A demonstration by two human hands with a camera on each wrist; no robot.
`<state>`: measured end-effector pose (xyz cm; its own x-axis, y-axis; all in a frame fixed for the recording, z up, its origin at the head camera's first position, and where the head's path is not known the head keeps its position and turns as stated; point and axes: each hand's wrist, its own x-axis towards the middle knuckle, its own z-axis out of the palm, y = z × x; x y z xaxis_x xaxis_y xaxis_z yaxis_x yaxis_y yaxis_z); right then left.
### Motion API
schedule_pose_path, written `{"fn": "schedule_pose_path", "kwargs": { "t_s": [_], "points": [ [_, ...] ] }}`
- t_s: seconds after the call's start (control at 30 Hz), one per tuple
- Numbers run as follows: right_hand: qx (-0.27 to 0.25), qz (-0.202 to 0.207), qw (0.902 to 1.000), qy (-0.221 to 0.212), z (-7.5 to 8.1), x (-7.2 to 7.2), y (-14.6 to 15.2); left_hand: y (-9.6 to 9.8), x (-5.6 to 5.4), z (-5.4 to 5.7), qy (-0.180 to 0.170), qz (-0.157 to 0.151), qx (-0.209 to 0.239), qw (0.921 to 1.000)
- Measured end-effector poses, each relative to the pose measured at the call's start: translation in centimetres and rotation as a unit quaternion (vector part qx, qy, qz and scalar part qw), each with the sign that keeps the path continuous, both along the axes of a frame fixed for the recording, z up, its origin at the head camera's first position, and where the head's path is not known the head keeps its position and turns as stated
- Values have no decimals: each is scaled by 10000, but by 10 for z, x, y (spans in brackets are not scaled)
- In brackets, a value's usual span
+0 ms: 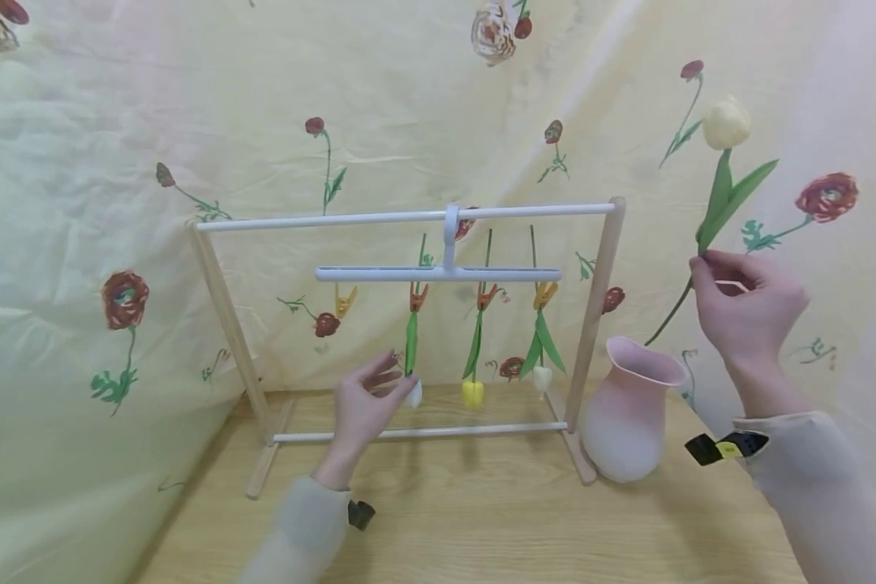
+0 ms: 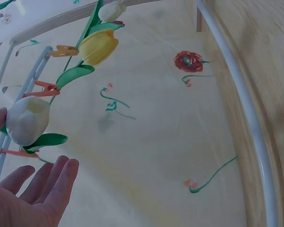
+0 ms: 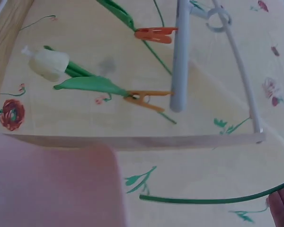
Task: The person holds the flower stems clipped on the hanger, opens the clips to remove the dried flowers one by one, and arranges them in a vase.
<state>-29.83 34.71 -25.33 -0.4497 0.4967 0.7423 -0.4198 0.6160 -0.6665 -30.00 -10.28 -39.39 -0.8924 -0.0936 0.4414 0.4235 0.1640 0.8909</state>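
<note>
In the head view my right hand (image 1: pixel 755 304) pinches the stem of a cream tulip (image 1: pixel 726 123), bloom up, above and right of a pink-and-white vase (image 1: pixel 628 414). The tulip's lower stem (image 3: pixel 194 201) shows in the right wrist view. My left hand (image 1: pixel 365 401) is beside a white tulip (image 2: pixel 28 120) hanging bloom down from an orange clip (image 1: pixel 419 298). Its fingers are spread, with the thumb close to the bloom; whether they touch is unclear. A yellow tulip (image 1: pixel 473 394) and another white tulip (image 1: pixel 542 378) hang from clips farther right.
A white hanger (image 1: pixel 380 274) hangs on the top rail of a wood-and-white rack (image 1: pixel 602 276). A yellow-orange clip (image 1: pixel 345 302) at its left holds no flower. The rack and vase stand on a wooden table (image 1: pixel 482 519), with flower-printed cloth (image 1: pixel 263 97) behind.
</note>
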Motion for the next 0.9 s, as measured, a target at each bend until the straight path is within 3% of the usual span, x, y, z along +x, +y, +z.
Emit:
{"fn": "schedule_pose_path", "kwargs": {
  "t_s": [0.23, 0.5, 0.63, 0.9],
  "points": [
    [228, -19, 9959, -878, -23, -15, 15, 10, -2, 4, -176, 44, -56, 9998],
    [1466, 114, 9768, -1559, -50, -21, 17, 19, -8, 9, 15, 183, -60, 9998],
    [2107, 172, 9567, -1999, -55, -19, 14, 21, -12, 9, 27, 165, 65, 9998],
    [2727, 595, 8999, -3352, -54, -21, 13, 22, -18, 11, -157, 312, 82, 9994]
  ]
}}
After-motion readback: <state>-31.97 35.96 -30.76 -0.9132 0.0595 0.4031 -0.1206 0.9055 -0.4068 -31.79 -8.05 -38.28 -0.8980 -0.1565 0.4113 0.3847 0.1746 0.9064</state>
